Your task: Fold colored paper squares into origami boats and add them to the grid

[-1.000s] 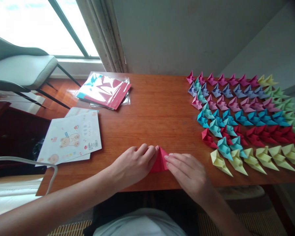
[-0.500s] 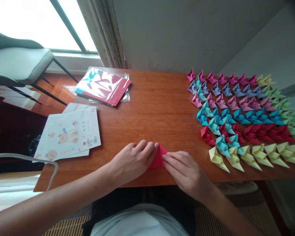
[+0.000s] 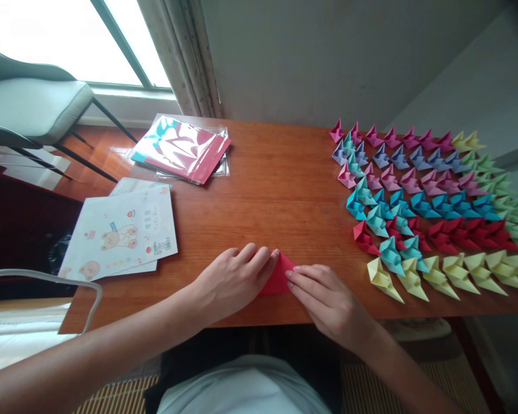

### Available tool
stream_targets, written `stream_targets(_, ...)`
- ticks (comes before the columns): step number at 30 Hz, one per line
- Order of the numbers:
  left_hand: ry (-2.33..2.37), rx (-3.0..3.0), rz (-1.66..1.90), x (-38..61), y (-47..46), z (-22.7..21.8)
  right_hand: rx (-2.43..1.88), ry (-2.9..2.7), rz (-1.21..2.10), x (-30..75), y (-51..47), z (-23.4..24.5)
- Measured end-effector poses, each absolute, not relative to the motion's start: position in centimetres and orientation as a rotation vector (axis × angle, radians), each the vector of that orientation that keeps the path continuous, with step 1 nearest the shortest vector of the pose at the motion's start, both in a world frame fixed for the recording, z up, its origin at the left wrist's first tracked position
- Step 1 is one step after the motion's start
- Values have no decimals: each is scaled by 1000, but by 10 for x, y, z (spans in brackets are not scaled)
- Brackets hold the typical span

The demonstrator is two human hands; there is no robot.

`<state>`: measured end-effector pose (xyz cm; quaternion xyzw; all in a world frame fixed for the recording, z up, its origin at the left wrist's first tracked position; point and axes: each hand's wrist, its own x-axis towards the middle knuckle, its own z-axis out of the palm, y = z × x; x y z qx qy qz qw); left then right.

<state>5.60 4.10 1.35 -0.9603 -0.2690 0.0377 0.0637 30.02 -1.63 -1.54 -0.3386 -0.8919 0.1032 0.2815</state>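
A folded red paper piece (image 3: pixel 278 277) lies flat near the front edge of the wooden table (image 3: pixel 276 195). My left hand (image 3: pixel 235 282) rests on its left side, fingers pressed together on the paper. From the right, my right hand (image 3: pixel 328 299) presses its fingertips on the paper's other edge. Most of the sheet is hidden under both hands; only a red triangle shows between them.
Rows of several folded paper figures (image 3: pixel 427 207) in pink, purple, blue, red, yellow and green cover the table's right side. A plastic pack of coloured paper (image 3: pixel 181 148) lies at the back left, printed bear sheets (image 3: pixel 123 233) at the left. A chair (image 3: pixel 30 109) stands by the window.
Both hands stay on the red paper with only slight finger shifts. The view has moved a little.
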Motion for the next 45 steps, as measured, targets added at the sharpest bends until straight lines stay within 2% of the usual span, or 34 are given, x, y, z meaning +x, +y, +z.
stream_targets(23,-814,-2909,134,57,43,14,-923,-2392,302,300,-17,-16)
stream_targets(32,-785,-2959,-54,61,28,14,-932,-2370,324,300,-16,-17)
stream_targets(45,-751,-2955,-12,57,23,12,-940,-2379,329,300,-16,-14)
